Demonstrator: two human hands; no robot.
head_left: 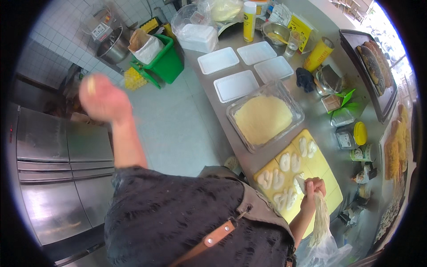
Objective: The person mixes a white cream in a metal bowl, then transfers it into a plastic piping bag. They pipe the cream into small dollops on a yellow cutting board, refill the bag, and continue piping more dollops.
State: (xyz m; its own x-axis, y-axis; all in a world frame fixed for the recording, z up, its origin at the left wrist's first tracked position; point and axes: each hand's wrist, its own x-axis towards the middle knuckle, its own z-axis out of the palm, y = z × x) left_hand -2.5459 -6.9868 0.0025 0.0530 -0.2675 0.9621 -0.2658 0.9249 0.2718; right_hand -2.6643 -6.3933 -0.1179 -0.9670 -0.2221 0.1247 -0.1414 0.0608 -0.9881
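My right hand (315, 188) is closed around a piping bag (321, 220), whose clear, loose end hangs down toward the lower edge. The bag's tip is over a yellow sponge sheet (328, 180) scored into squares. Looped white cream (284, 162) sits in pairs on several of the squares. Far to the left, my left hand (104, 99) is raised away from the counter and smeared by motion. A small pale yellow patch shows on it, too blurred to name. Behind the sponge sheet stands a clear tub (262, 118) of pale yellow powder or crumbs.
White plastic trays (235, 86) lie on the steel counter (209, 95). Beyond them stand a yellow spray can (249, 22) and a metal bowl (275, 33). A yellow-lidded jar (351, 135) and a bread tray (362, 40) are to the right. A green bin (167, 62) stands on the floor.
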